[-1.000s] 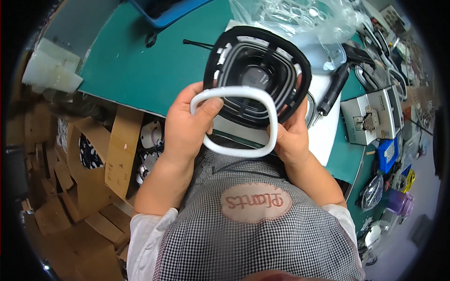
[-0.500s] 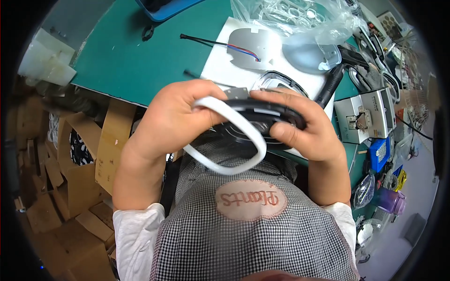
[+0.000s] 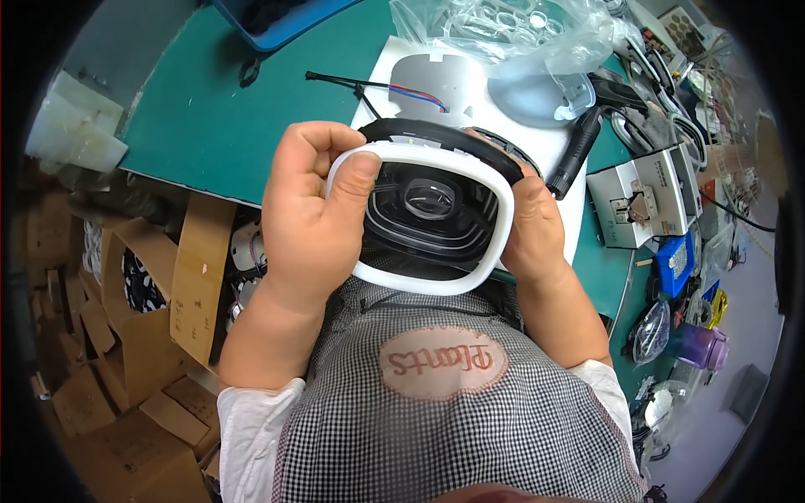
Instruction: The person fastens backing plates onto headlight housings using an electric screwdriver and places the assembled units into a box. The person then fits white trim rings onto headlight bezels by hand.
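Two parts overlap at the surface's (image 3: 205,109) near edge: the white ring (image 3: 419,284), askew half a second ago, now fronts the black shell (image 3: 402,239), seemingly nearly aligned. Left hand (image 3: 306,218) fingers clamp the ring; right hand (image 3: 539,226) fingers, the shell's side.

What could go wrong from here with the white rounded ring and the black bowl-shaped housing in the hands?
The white rounded-square ring might slip, since the left hand presses its thumb on one corner and the black bowl-shaped housing shows beyond its upper edge. The right hand might bump the black cylindrical screwdriver, which appears close beside it.
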A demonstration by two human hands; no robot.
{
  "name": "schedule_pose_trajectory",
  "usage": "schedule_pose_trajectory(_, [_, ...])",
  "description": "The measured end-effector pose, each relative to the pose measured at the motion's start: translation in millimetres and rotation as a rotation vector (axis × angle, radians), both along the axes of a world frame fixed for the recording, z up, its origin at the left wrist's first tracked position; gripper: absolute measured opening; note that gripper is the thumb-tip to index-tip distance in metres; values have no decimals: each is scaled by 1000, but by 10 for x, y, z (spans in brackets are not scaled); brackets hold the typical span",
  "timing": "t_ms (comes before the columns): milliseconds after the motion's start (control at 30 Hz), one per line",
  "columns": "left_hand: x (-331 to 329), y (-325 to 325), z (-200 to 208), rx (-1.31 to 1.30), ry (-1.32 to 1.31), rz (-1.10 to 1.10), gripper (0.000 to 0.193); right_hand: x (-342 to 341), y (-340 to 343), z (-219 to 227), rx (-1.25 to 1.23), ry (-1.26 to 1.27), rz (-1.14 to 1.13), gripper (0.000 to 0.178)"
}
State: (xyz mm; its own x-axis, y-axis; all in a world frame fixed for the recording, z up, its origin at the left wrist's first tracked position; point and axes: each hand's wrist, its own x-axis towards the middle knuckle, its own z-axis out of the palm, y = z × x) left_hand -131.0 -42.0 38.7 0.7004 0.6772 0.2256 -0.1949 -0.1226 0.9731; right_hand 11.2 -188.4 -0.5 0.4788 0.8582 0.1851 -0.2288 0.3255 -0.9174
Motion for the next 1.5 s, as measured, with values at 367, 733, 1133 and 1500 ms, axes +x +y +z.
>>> schedule_pose_trajectory(367, [38, -14, -106, 185, 106, 88, 26, 22, -62, -9, 11, -35, 42, 90])
schedule_pose_trajectory(733, [-17, -21, 52, 991, 455, 225, 28, 39, -153, -27, -57, -20, -29, 65])
schedule_pose_trajectory(1133, [-18, 117, 55, 453, 225, -109, 35, 99, -179, -16, -41, -112, 48, 66])
schedule_pose_trajectory(1500, [-38, 108, -115, 78, 68, -403, 30, 76, -184, -2, -23, -131, 37, 66])
